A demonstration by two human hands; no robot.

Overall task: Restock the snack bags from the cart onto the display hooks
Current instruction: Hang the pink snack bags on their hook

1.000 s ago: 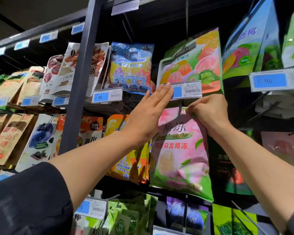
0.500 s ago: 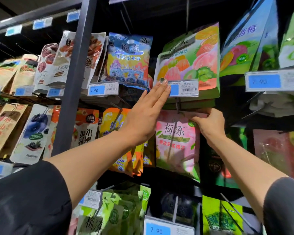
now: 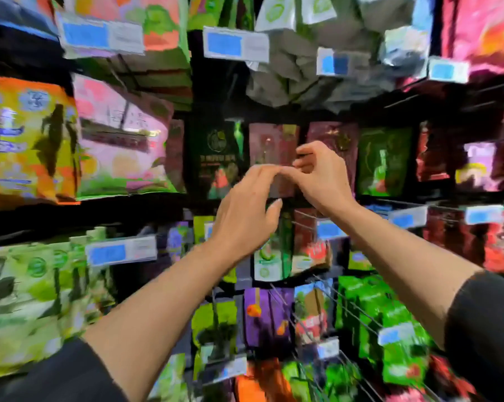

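The frame was heavily blurred, so small details could not be made out. Both hands were raised in front of the display rack (image 3: pixel 274 216), meeting near its middle. The left hand (image 3: pixel 246 216) had its fingers bent forward with the fingertips (image 3: pixel 269 169) drawn together, and the thumb hung loose below them; it held nothing that could be seen. The right hand (image 3: pixel 317 175) was curled, its fingertips touching those of the left hand, and whether anything was pinched between them could not be told. Behind the hands hung a dark maroon bag (image 3: pixel 269 143), and just left of it a black and green bag (image 3: pixel 216 155). The pink snack bag (image 3: pixel 120 140) hung on its hook toward the left edge of the rack, well apart from both hands, next to a yellow and orange bag (image 3: pixel 27 140). Price tags (image 3: pixel 236 44) with blue panels stood at the ends of the hooks. Bright green bags (image 3: pixel 390 329) filled the wire hooks (image 3: pixel 358 309) toward the lower right corner, and pale green bags (image 3: pixel 36 285) hung at the lower left. Dark sleeves (image 3: pixel 483 329) covered both upper arms.
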